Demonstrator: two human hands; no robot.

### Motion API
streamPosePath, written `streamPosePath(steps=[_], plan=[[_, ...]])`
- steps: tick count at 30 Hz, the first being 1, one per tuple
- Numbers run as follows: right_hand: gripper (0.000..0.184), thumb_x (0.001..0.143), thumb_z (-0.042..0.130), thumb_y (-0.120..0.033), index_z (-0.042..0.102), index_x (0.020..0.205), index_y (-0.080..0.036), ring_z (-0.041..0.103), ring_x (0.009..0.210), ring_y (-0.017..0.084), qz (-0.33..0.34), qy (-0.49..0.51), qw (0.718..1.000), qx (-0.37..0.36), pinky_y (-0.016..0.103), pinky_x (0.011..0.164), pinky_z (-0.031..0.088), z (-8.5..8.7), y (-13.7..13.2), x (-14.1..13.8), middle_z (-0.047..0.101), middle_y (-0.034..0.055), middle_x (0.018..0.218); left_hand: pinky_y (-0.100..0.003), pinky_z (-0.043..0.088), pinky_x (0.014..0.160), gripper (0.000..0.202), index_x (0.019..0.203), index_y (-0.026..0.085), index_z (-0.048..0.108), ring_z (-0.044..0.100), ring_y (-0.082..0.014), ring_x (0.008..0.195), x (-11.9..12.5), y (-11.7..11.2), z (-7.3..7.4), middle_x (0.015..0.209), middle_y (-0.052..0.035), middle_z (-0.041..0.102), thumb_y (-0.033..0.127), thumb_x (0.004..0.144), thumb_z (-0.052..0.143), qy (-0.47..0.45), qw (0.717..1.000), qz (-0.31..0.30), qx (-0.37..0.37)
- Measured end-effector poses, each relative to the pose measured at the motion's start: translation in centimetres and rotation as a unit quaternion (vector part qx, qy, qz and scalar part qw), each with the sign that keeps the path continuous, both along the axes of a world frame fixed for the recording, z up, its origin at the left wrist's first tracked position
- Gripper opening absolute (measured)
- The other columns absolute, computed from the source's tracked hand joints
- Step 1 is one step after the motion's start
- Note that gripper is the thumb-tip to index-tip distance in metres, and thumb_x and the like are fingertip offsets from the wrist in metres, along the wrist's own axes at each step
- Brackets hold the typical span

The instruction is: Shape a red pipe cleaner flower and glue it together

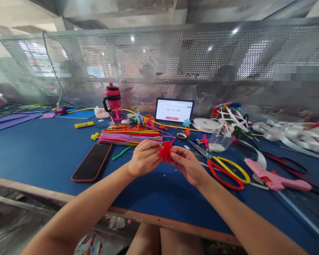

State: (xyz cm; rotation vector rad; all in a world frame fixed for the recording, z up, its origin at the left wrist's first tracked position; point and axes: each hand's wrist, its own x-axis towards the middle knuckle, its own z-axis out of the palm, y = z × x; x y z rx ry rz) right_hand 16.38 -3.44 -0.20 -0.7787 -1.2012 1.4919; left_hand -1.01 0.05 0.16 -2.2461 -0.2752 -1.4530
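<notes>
Between my two hands, above the front of the blue table, is a red fuzzy flower (pixel 166 151) that looks bent from pipe cleaner. My left hand (pixel 145 158) pinches its left side, with a ring on one finger. Thumb and fingers of my right hand (pixel 187 163) close on its right side. Just behind my left hand lies a bundle of colourful pipe cleaners (pixel 130 136), and a loose green pipe cleaner (pixel 121 153) rests to its left. Scissors (pixel 223 170) with red and yellow handles lie beside my right hand.
A phone (pixel 92 163) lies at left, near a yellow tube (pixel 84 125). Behind stand a pink bottle (pixel 113 102) and a tablet (pixel 174 110) showing a timer. At right are a pink glue gun (pixel 278 177), a ribbon spool (pixel 206 124), a plastic bag (pixel 220 141) and white ribbon (pixel 289 136).
</notes>
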Motion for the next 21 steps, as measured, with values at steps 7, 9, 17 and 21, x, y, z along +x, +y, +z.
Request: streamPosePath(steps=[7, 9, 17, 21], plan=[[0.022, 0.066, 0.072, -0.036, 0.059, 0.068, -0.019, 0.045, 0.058, 0.009, -0.007, -0.004, 1.000, 0.022, 0.024, 0.059, 0.036, -0.31, -0.01, -0.17, 0.055, -0.0025, 0.064, -0.028, 0.051, 0.069, 0.004, 0.081, 0.014, 0.059, 0.060, -0.0160, 0.080, 0.12, 0.09, -0.24, 0.069, -0.0028, 0.066, 0.015, 0.078, 0.059, 0.012, 1.000, 0.001, 0.024], [0.022, 0.066, 0.072, -0.036, 0.059, 0.068, -0.019, 0.045, 0.058, 0.009, -0.014, -0.005, 1.000, 0.026, 0.024, 0.058, 0.036, -0.38, -0.06, -0.25, 0.055, -0.0024, 0.064, -0.028, 0.051, 0.069, 0.003, 0.081, 0.014, 0.059, 0.060, -0.0160, 0.081, 0.14, 0.17, -0.35, 0.069, -0.0031, 0.066, 0.015, 0.077, 0.059, 0.013, 0.999, 0.001, 0.031], [0.023, 0.069, 0.070, -0.037, 0.055, 0.068, -0.019, 0.042, 0.056, 0.008, -0.026, -0.001, 0.999, 0.037, 0.022, 0.054, 0.033, -0.21, -0.63, -0.92, 0.053, -0.0022, 0.062, -0.027, 0.051, 0.068, 0.002, 0.076, 0.013, 0.059, 0.058, -0.0155, 0.081, 0.21, 0.01, -0.21, 0.066, -0.0032, 0.064, 0.014, 0.078, 0.058, 0.010, 0.999, 0.008, 0.052], [0.025, 0.068, 0.070, -0.039, 0.055, 0.069, -0.019, 0.044, 0.059, 0.010, -0.030, -0.005, 0.999, 0.035, 0.024, 0.056, 0.035, -0.20, -0.68, -0.96, 0.052, -0.0017, 0.064, -0.027, 0.051, 0.069, 0.001, 0.076, 0.013, 0.059, 0.058, -0.0156, 0.083, 0.11, 0.07, -0.28, 0.069, -0.0036, 0.065, 0.014, 0.077, 0.058, 0.021, 0.997, 0.015, 0.066]])
